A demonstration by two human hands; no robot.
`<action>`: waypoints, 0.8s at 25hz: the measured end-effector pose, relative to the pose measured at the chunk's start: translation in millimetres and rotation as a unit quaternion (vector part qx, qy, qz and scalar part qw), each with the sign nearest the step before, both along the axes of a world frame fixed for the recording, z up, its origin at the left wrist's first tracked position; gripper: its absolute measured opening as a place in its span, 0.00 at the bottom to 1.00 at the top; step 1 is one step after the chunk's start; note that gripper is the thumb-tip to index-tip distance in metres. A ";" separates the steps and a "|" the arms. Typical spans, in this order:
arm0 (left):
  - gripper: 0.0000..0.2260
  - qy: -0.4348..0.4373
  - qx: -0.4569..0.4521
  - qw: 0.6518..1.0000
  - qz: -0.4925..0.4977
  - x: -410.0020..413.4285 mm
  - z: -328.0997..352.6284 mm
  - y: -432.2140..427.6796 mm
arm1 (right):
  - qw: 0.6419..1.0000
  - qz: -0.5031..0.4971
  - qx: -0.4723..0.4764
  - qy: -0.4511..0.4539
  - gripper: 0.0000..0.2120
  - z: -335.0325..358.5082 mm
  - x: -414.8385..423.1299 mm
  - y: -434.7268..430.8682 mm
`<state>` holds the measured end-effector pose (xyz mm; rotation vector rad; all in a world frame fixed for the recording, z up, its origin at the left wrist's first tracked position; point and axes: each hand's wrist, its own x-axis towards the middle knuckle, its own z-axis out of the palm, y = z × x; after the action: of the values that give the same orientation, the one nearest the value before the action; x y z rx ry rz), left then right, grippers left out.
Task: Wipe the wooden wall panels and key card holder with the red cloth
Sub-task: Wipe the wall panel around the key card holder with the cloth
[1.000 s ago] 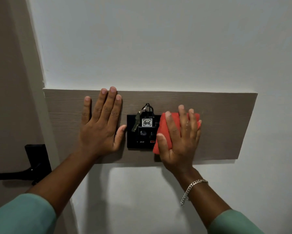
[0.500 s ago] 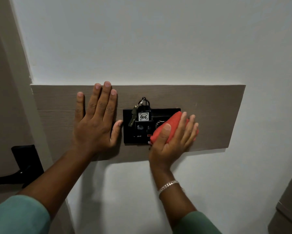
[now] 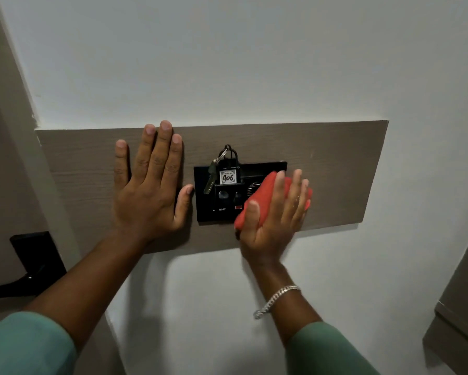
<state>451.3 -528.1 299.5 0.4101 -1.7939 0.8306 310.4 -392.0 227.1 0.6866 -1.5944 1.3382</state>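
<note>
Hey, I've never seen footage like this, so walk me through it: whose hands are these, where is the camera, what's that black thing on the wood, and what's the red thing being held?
There is no machine here. A person wears one camera on the head, looking forward and down at both bare hands. The left hand lies flat, fingers spread, on a wooden wall panel fixed to a white wall. In the middle of the panel sits a black key card holder, with keys and a tag reading 406 hanging at its top. The right hand, a bracelet on its wrist, presses a folded red cloth against the holder's right side. A dark door handle shows at the lower left.
</note>
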 end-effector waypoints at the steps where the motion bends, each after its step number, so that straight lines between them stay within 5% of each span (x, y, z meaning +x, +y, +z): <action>1: 0.33 0.000 -0.002 1.000 0.001 -0.6 -0.4 -0.1 | 0.995 -0.009 0.066 0.073 0.28 -10.1 -12.1 13.8; 3: 0.34 -0.003 -0.008 1.000 0.008 -0.9 -1.7 -1.0 | 0.990 0.002 0.093 0.108 0.28 -10.4 -27.0 27.8; 7: 0.34 -0.007 -0.001 1.000 0.009 -1.0 -1.0 -0.4 | 0.999 0.011 -0.011 0.030 0.27 35.4 -12.7 7.1; 12: 0.34 -0.011 0.002 1.000 0.004 -0.8 -1.4 0.2 | 0.948 -0.004 0.150 0.279 0.29 48.1 -37.7 31.4; 16: 0.34 -0.016 -0.009 1.000 -0.002 -0.2 -1.0 -1.3 | 0.892 -0.035 0.219 0.394 0.31 52.3 -65.6 46.5; 20: 0.34 -0.008 -0.014 1.000 0.002 0.0 -1.1 -1.6 | 0.949 -0.002 0.165 0.268 0.30 29.3 -57.7 45.7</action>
<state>451.3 -529.7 298.4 0.3893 -1.7949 0.8628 252.7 -346.3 256.4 1.1409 -1.3701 0.7847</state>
